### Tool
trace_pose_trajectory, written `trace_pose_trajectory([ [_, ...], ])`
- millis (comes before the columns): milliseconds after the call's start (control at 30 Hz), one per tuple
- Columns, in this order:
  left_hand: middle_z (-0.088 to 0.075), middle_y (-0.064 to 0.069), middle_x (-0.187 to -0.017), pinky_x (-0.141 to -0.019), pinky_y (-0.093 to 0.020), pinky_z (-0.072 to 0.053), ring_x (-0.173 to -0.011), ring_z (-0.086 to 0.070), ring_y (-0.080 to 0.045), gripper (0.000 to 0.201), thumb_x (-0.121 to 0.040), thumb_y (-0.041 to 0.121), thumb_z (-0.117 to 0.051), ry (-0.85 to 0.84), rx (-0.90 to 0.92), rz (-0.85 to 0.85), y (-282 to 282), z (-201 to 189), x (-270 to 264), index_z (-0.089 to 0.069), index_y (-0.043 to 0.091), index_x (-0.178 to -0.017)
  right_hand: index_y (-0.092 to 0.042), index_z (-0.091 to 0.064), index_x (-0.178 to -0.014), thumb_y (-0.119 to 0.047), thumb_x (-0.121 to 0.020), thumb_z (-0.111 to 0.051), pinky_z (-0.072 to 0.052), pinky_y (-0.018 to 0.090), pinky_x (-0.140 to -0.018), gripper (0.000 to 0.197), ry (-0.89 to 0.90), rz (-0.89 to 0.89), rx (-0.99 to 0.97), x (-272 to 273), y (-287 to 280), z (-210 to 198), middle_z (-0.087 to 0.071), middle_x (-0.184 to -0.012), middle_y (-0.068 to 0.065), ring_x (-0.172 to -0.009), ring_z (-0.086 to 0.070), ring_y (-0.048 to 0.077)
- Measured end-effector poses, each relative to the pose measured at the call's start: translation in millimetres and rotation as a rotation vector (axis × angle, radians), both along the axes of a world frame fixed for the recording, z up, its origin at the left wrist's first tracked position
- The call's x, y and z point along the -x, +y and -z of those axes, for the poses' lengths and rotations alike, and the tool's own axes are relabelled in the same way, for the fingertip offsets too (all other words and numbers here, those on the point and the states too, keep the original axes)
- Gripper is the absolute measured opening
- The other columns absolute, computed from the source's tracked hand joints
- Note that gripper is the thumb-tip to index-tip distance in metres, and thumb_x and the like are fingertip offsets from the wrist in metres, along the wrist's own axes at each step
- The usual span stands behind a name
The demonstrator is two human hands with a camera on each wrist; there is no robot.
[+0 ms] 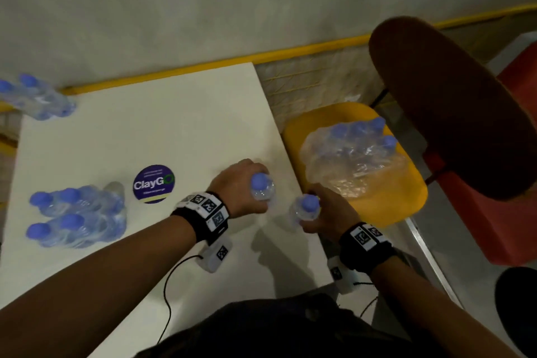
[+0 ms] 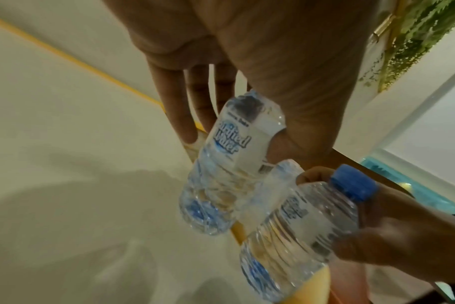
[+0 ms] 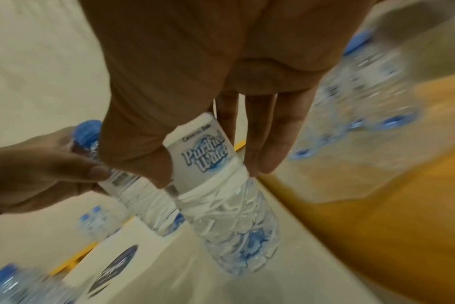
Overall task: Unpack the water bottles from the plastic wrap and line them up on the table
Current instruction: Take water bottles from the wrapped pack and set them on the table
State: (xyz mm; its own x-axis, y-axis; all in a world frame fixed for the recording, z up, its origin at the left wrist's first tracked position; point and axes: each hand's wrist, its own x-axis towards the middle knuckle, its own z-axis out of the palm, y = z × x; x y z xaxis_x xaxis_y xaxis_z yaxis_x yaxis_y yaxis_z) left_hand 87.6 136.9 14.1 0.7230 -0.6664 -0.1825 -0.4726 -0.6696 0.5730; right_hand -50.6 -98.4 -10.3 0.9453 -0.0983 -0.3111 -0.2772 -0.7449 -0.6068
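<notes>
My left hand (image 1: 247, 187) grips a clear water bottle (image 1: 261, 189) with a blue cap, held upright over the right part of the white table (image 1: 174, 125). In the left wrist view the fingers and thumb wrap that bottle's label (image 2: 231, 152). My right hand (image 1: 327, 212) grips a second bottle (image 1: 306, 209) just beside it, at the table's right edge; its label (image 3: 208, 156) reads "Purified Water". Both bottles hang a little above the surface. The torn plastic wrap pack (image 1: 354, 154), with several bottles inside, lies on a yellow chair seat (image 1: 386, 200).
A cluster of blue-capped bottles (image 1: 75, 212) stands at the table's left front, and another cluster (image 1: 37, 96) at the far left corner. A round ClayGo sticker (image 1: 154, 183) marks the table. A brown chair back (image 1: 453, 102) rises on the right.
</notes>
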Motion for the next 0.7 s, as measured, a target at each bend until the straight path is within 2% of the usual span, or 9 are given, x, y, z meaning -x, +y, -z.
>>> trace_pose_trajectory([
  [100, -0.062, 0.017, -0.085, -0.079, -0.034, -0.055, -0.081, -0.062, -0.014, 0.052, -0.056, 0.073, -0.075, -0.102, -0.128, -0.060, 71, -3, -24, -0.058, 0.040, -0.091, -0.033, -0.044, -0.098, -0.053, -0.053, -0.077, -0.053, 0.041, -0.069, 0.059, 0.027, -0.152, -0.015, -32, 65, 2, -0.058, -0.090, -0.009, -0.078, -0.060, 0.020],
  [167, -0.060, 0.019, -0.082, -0.080, -0.037, -0.055, -0.085, -0.062, -0.016, 0.055, -0.054, 0.077, -0.072, -0.147, -0.201, -0.122, 116, -6, -37, -0.060, 0.040, -0.093, -0.036, -0.044, -0.096, -0.053, -0.054, -0.078, -0.054, 0.040, -0.071, 0.056, 0.036, -0.227, -0.013, -53, 112, 1, -0.057, -0.090, -0.012, -0.078, -0.058, 0.016],
  [233, -0.056, 0.020, -0.078, -0.077, -0.039, -0.055, -0.089, -0.061, -0.020, 0.050, -0.054, 0.073, -0.069, -0.163, -0.264, -0.207, 161, -14, -45, -0.061, 0.042, -0.092, -0.037, -0.044, -0.095, -0.054, -0.053, -0.077, -0.054, 0.040, -0.073, 0.056, 0.030, -0.299, -0.024, -72, 159, 2, -0.056, -0.094, -0.013, -0.080, -0.058, 0.015],
  [300, -0.056, 0.019, -0.073, -0.075, -0.039, -0.056, -0.086, -0.061, -0.022, 0.043, -0.054, 0.066, -0.068, -0.144, -0.313, -0.273, 202, -19, -51, -0.061, 0.043, -0.090, -0.038, -0.043, -0.096, -0.056, -0.053, -0.076, -0.055, 0.042, -0.072, 0.058, 0.019, -0.379, -0.021, -88, 202, 5, -0.054, -0.096, -0.013, -0.080, -0.058, 0.016],
  [367, -0.060, 0.016, -0.075, -0.075, -0.038, -0.057, -0.082, -0.063, -0.020, 0.040, -0.053, 0.061, -0.068, -0.085, -0.343, -0.349, 235, -22, -56, -0.061, 0.049, -0.090, -0.038, -0.042, -0.098, -0.057, -0.052, -0.075, -0.056, 0.042, -0.071, 0.060, 0.013, -0.431, -0.014, -102, 240, 8, -0.053, -0.097, -0.013, -0.080, -0.058, 0.019],
  [467, -0.060, 0.017, -0.073, -0.078, -0.037, -0.057, -0.078, -0.062, -0.017, 0.031, -0.056, 0.058, -0.066, -0.090, -0.383, -0.404, 267, -22, -65, -0.057, 0.050, -0.085, -0.036, -0.042, -0.099, -0.056, -0.052, -0.075, -0.056, 0.044, -0.070, 0.060, 0.016, -0.449, -0.006, -117, 287, 12, -0.052, -0.099, -0.012, -0.080, -0.058, 0.020],
  [533, -0.055, 0.020, -0.067, -0.084, -0.041, -0.054, -0.075, -0.056, -0.016, 0.030, -0.059, 0.058, -0.067, -0.095, -0.404, -0.409, 280, -21, -69, -0.057, 0.045, -0.084, -0.035, -0.043, -0.100, -0.051, -0.055, -0.078, -0.056, 0.043, -0.072, 0.059, 0.023, -0.448, 0.004, -123, 313, 12, -0.053, -0.102, -0.010, -0.082, -0.059, 0.020],
  [600, -0.050, 0.023, -0.066, -0.094, -0.049, -0.050, -0.079, -0.050, -0.015, 0.031, -0.059, 0.061, -0.067, -0.087, -0.440, -0.394, 291, -17, -73, -0.053, 0.046, -0.082, -0.034, -0.045, -0.105, -0.045, -0.059, -0.082, -0.055, 0.040, -0.074, 0.060, 0.027, -0.434, 0.015, -128, 335, 14, -0.054, -0.109, -0.008, -0.086, -0.061, 0.020],
  [700, -0.050, 0.021, -0.075, -0.098, -0.052, -0.047, -0.091, -0.056, -0.020, 0.041, -0.058, 0.059, -0.068, -0.048, -0.469, -0.369, 305, -11, -79, -0.059, 0.047, -0.096, -0.031, -0.046, -0.113, -0.040, -0.061, -0.082, -0.055, 0.040, -0.079, 0.064, 0.025, -0.395, 0.009, -134, 363, 19, -0.053, -0.115, -0.007, -0.092, -0.061, 0.020],
])
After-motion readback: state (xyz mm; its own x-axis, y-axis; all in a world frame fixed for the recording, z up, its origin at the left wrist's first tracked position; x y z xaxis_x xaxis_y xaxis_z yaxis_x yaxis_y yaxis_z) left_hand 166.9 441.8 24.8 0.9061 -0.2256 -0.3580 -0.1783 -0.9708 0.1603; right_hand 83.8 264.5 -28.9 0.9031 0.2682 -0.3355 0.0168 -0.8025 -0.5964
